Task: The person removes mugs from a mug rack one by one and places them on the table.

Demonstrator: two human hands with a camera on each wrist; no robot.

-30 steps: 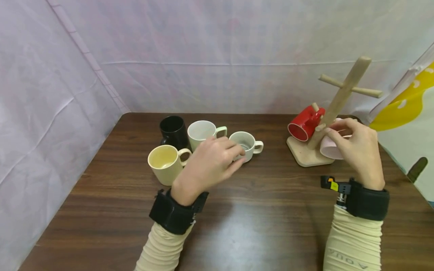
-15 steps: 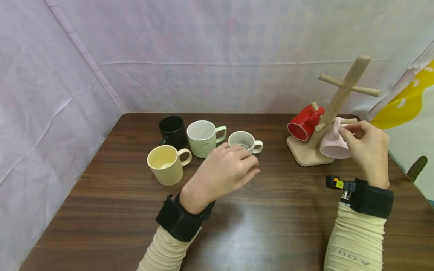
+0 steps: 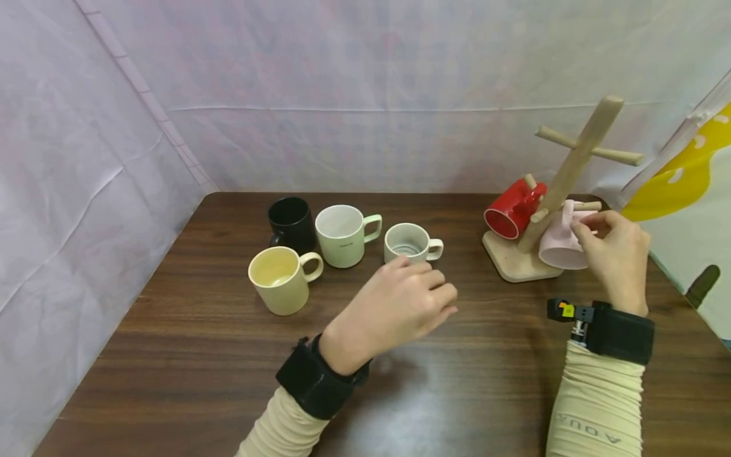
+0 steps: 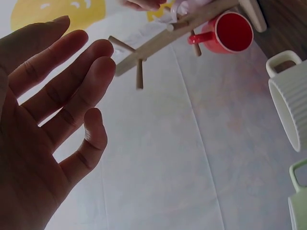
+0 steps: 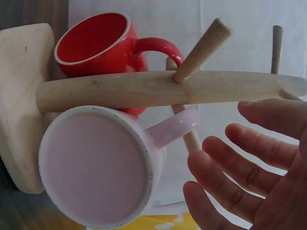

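A pink mug (image 3: 562, 244) hangs by its handle from a lower peg of the wooden rack (image 3: 577, 158); its mouth faces down. My right hand (image 3: 619, 257) is beside that mug, and in the right wrist view its fingers (image 5: 216, 163) are loosely bent with nothing between them. On the rack's other side hangs a red mug (image 3: 514, 209). My left hand (image 3: 394, 311) is over the table in front of the small white cup (image 3: 407, 244), holding nothing; the left wrist view shows its fingers (image 4: 79, 91) relaxed and apart.
Left of the small cup stand a pale green mug (image 3: 342, 238), a black mug (image 3: 292, 222) and a yellow mug (image 3: 280, 279) on the wooden table (image 3: 171, 355). The rack's upper pegs (image 3: 617, 154) bear no mugs. Pale cloth (image 3: 342, 82) hangs behind the table.
My left hand has moved right and towards the front, away from the mugs. My right hand has come off the pink mug's handle and drawn slightly to the right.
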